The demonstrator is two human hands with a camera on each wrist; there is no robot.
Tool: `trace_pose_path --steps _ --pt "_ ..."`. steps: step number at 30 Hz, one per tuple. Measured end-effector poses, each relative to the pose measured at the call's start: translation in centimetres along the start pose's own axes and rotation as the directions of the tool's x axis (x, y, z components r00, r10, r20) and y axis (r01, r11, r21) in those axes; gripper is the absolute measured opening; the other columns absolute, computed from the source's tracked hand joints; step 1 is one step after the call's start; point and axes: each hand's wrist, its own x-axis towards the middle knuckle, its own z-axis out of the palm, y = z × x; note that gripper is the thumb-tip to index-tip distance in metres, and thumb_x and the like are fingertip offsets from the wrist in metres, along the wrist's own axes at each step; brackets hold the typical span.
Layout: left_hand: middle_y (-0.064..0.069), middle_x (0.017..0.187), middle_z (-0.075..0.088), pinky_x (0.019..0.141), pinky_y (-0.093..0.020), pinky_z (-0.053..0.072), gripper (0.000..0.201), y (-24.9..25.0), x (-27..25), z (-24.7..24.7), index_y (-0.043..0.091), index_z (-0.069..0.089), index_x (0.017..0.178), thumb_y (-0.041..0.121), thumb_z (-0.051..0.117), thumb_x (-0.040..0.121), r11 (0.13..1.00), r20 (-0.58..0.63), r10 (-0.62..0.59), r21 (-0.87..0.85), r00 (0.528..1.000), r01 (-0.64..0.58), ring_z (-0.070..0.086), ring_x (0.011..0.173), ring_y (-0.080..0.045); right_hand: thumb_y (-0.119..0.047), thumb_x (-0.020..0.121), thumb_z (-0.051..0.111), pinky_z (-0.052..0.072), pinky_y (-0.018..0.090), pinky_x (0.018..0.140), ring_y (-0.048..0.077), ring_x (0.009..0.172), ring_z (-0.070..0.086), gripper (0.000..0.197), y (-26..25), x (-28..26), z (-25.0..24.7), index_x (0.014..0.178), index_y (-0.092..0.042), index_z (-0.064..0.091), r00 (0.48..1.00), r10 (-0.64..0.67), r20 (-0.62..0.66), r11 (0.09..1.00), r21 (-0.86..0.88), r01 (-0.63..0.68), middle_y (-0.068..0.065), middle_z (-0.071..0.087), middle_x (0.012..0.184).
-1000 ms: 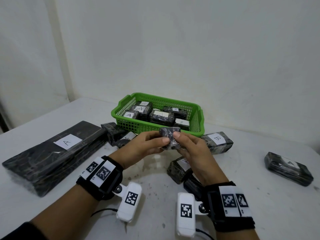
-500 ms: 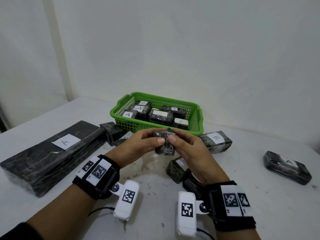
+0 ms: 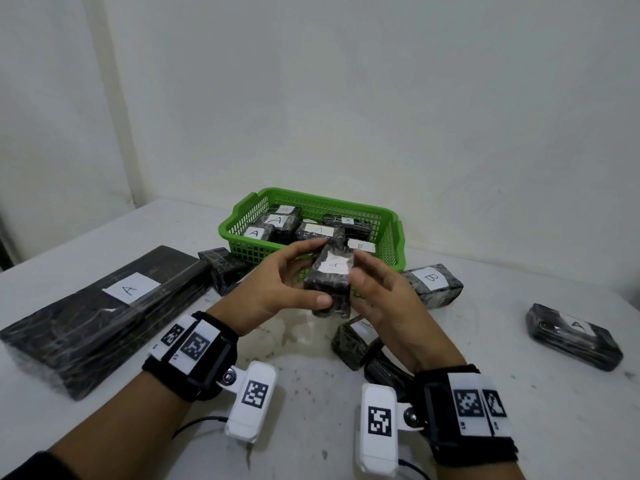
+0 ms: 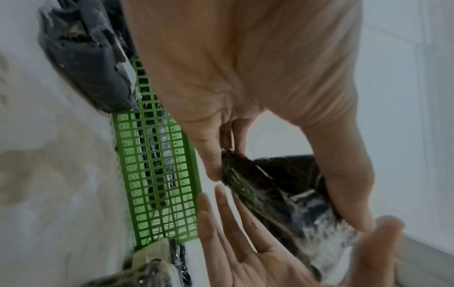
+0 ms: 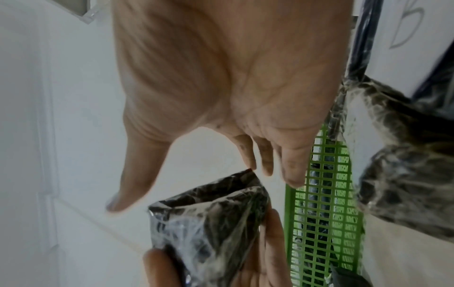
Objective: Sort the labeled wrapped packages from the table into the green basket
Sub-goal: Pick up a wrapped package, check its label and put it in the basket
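A person's two hands are raised above a white worktop (image 3: 485, 358), in front of a green plastic lattice basket (image 3: 393, 242). The left hand (image 3: 277, 289) grips a small dark block wrapped in clear film with a white paper label marked A (image 3: 330, 284): its thumb lies along the near side and its fingers curl over the far end. The package is held in the air, just short of the basket's near wall, label facing up. The right hand (image 3: 384, 299) sits just beside the package with its fingers loosely spread; the right wrist view shows the fingertips (image 5: 267, 167) at the package's top edge, the thumb standing apart, not clamped.

Several wrapped packages with A and B labels already lie inside the basket. On the worktop, a long flat dark slab labelled A (image 3: 104, 313) lies to the left, a wrapped block labelled B (image 3: 433, 284) sits right of the basket, and a dark wrapped package labelled A (image 3: 573, 336) lies far right. More wrapped blocks sit under the hands.
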Motion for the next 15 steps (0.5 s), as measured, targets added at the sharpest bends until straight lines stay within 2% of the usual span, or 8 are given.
trace_pose_path --steps 2,4,6,9,10,12,13,15 --pt "-0.008 0.148 0.058 0.101 -0.042 0.055 0.112 -0.01 -0.13 0.24 0.018 0.044 0.15 0.014 0.101 0.053 0.999 0.025 0.034 0.023 0.999 -0.035 0.06 0.133 -0.025 -0.059 0.075 0.08 0.06 0.041 0.096 0.025 0.114 0.074 0.084 -0.74 -0.44 0.47 0.14 -0.011 0.06 0.997 0.066 0.038 0.998 -0.005 -0.066 0.011 0.074 0.129" --pt "-0.004 0.153 0.053 0.106 -0.047 0.053 0.115 -0.12 -0.22 0.36 0.023 0.04 0.153 0.006 0.098 0.056 0.997 0.079 0.032 0.066 0.996 -0.037 0.057 0.136 -0.026 -0.038 0.091 0.071 0.063 0.04 0.084 0.026 0.1 0.077 0.047 -0.92 -0.56 0.75 0.128 -0.009 0.068 0.992 0.12 0.047 0.993 -0.027 -0.119 0.013 0.079 0.115" --pt "-0.003 0.154 0.051 0.109 -0.048 0.05 0.114 -0.26 -0.21 0.3 0.023 0.038 0.155 0.021 0.099 0.059 0.999 0.111 0.015 0.041 0.994 -0.019 0.055 0.138 -0.026 -0.016 0.097 0.068 0.064 0.038 0.076 0.026 0.093 0.077 0.023 -0.72 -0.59 0.64 0.118 -0.007 0.071 0.992 0.123 0.008 0.991 -0.056 -0.122 0.013 0.08 0.108" --pt "-0.002 0.146 0.06 0.106 -0.041 0.053 0.092 -0.08 -0.04 0.55 0.019 0.044 0.152 0.052 0.084 0.076 0.997 0.02 0.05 0.059 0.999 -0.051 0.058 0.136 -0.023 -0.004 0.093 0.073 0.065 0.038 0.081 0.026 0.098 0.078 0.032 -0.49 -0.59 0.46 0.124 -0.01 0.071 0.995 0.092 -0.024 0.987 -0.132 -0.095 0.009 0.08 0.113" --pt "-0.001 0.142 0.064 0.104 -0.036 0.054 0.079 0.04 0.05 0.68 0.018 0.048 0.149 0.046 0.08 0.083 0.994 -0.039 0.07 0.083 0.997 -0.067 0.06 0.134 -0.022 -0.003 0.09 0.076 0.065 0.04 0.085 0.027 0.101 0.078 0.037 -0.51 -0.63 0.46 0.126 -0.013 0.072 0.997 0.075 -0.027 0.984 -0.159 -0.078 0.008 0.079 0.115" --pt "-0.003 0.134 0.07 0.097 -0.026 0.056 0.054 0.15 0.21 0.91 0.01 0.057 0.14 0.015 0.074 0.089 0.98 -0.127 0.153 0.146 0.98 -0.134 0.063 0.129 -0.021 -0.004 0.084 0.082 0.063 0.042 0.09 0.026 0.104 0.077 0.044 -0.55 -0.65 0.56 0.124 -0.019 0.075 0.999 0.022 -0.029 0.973 -0.231 -0.028 0.006 0.078 0.115" --pt "-0.006 0.132 0.071 0.095 -0.025 0.056 0.05 0.07 0.29 0.87 0.006 0.06 0.136 0.002 0.072 0.088 0.97 -0.152 0.199 0.169 0.968 -0.172 0.065 0.127 -0.022 -0.008 0.081 0.086 0.063 0.04 0.091 0.023 0.106 0.077 0.046 -0.61 -0.65 0.61 0.123 -0.022 0.076 1.0 -0.004 -0.029 0.966 -0.26 -0.004 0.005 0.078 0.116" --pt "-0.011 0.13 0.071 0.097 -0.026 0.055 0.05 -0.03 0.3 0.67 0.003 0.062 0.132 -0.005 0.073 0.084 0.956 -0.171 0.274 0.152 0.946 -0.25 0.066 0.125 -0.024 -0.027 0.074 0.09 0.061 0.032 0.089 0.016 0.108 0.075 0.054 -0.73 -0.57 0.75 0.125 -0.028 0.073 0.999 -0.017 -0.05 0.966 -0.258 0.004 0.002 0.076 0.12"
